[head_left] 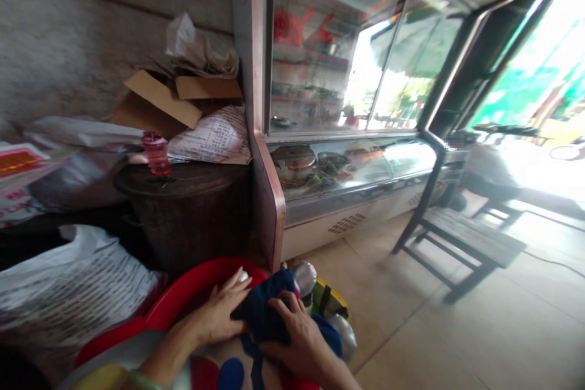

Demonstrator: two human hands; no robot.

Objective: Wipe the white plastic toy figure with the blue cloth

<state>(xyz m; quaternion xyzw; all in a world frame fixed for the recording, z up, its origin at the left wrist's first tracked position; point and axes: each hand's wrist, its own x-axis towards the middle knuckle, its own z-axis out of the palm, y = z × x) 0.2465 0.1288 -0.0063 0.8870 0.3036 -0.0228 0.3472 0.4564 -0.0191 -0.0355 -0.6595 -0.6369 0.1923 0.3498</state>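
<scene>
A bunched dark blue cloth [267, 308] lies low in the middle of the view, over the edge of a red basin [219, 265]. My right hand [299, 332] has its fingers curled into this cloth. To its left, my left hand [223, 311] reaches with fingers stretched out, its thumb side against the cloth; a small silvery thing [242, 277] shows by its fingertips. Rounded silvery, shiny objects [305, 277] stick out beyond the cloth, near a yellow-and-black bag-like item [331, 301]. Motion blur hides finer detail.
A dark drum [192, 213] at the left carries a pink bottle [156, 153], a cardboard box [155, 100] and printed sacks. A glass display case [347, 177] stands ahead. Right of it are a wooden chair [470, 234] and a blurred seated person [489, 164].
</scene>
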